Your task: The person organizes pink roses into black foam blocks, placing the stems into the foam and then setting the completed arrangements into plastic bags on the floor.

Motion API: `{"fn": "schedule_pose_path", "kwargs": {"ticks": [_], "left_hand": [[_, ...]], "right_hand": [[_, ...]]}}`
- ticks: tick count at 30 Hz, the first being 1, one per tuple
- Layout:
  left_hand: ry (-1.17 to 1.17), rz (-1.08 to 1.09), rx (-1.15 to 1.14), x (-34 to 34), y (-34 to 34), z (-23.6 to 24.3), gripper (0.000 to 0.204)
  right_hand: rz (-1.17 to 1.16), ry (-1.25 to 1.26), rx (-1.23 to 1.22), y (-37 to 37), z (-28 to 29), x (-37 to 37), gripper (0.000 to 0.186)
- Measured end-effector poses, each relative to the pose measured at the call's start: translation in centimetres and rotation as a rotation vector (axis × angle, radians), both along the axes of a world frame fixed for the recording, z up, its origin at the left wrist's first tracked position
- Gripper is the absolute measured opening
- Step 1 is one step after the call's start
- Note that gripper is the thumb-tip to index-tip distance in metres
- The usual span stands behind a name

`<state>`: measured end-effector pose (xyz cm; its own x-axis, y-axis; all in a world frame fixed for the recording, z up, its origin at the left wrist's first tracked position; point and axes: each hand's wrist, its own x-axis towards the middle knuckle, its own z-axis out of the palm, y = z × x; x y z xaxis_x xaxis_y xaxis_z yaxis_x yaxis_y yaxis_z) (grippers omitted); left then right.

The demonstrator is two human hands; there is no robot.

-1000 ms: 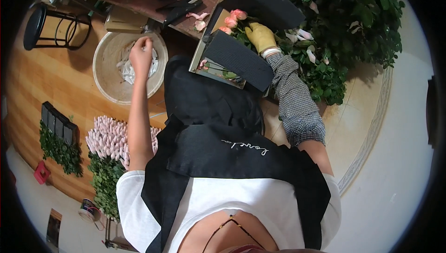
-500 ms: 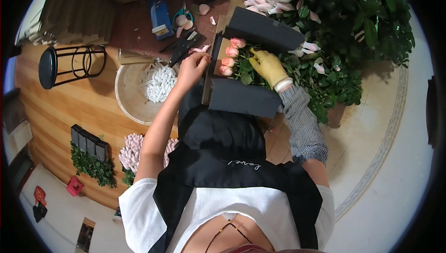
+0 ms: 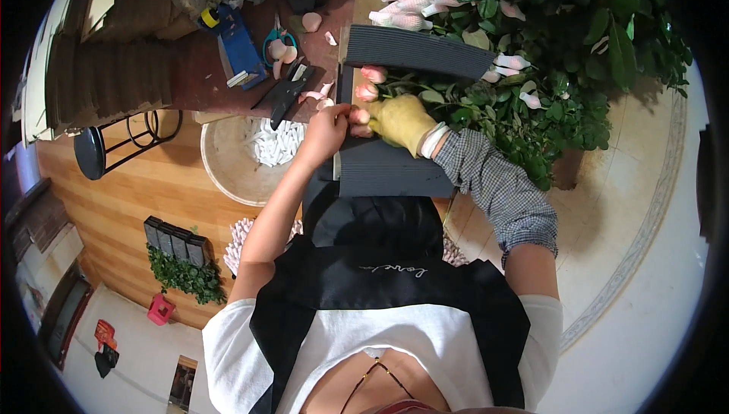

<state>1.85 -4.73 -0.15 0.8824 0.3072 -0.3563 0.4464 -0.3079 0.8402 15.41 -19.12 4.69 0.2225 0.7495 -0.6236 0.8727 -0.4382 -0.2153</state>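
The bare left hand (image 3: 326,129) reaches forward with its fingers drawn together, pinching at the head of a pink rose (image 3: 358,116) at the left edge of a dark grey ribbed box (image 3: 395,175); from this height it seems to grip a petal, though the exact hold is too small to make out. The right hand (image 3: 401,121), in a yellow-green work glove with a checked grey sleeve behind it, is closed around the leafy stems of the same bunch of pink roses (image 3: 370,83), which lies inside the open box between its two ribbed flaps (the far flap (image 3: 414,51) stands tilted up). Box and roses sit at the near edge of a dark reddish-brown wooden table (image 3: 205,72). Just left of the left hand, black pruning shears (image 3: 285,95) lie on the table beside loose pink petals (image 3: 311,20), with a blue bottle (image 3: 239,45) farther left. Below the table edge stands a round beige tub (image 3: 228,159) holding white scraps. Green leafy bushes (image 3: 592,57) fill the right side, and a black metal stool (image 3: 95,152) stands on the wooden floor to the left.
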Motion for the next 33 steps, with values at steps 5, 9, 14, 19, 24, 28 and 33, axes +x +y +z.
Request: {"fn": "schedule_pose_path", "kwargs": {"ticks": [5,9,14,19,24,28,33], "left_hand": [[-0.058,0.125,-0.190,-1.3,-0.8,-1.8,0.039],[-0.003,0.052,-0.147,-1.1,-0.4,-1.4,0.036],[-0.230,-0.227,0.477,1.5,1.2,3.0,0.023],[-0.517,-0.593,0.533,2.3,1.2,0.8,0.024],[-0.488,-0.568,0.609,1.8,0.9,0.4,0.020],[-0.552,-0.616,0.586,2.3,1.0,0.8,0.019],[-0.498,-0.620,0.599,2.4,0.8,0.6,0.022]], "right_hand": [[0.016,0.034,0.239,-2.1,-0.9,0.4,0.030],[0.024,0.023,0.175,-1.4,-0.6,0.5,0.037],[0.046,0.053,0.123,-1.3,-1.0,1.0,0.039],[0.057,-0.004,0.222,-2.2,-0.9,0.5,0.032],[-0.230,-0.326,0.360,-1.7,-0.5,1.7,0.023],[-0.207,-0.181,0.319,-1.0,-2.0,1.2,0.027],[-0.194,-0.050,0.349,-1.6,-1.7,1.7,0.031]]}}
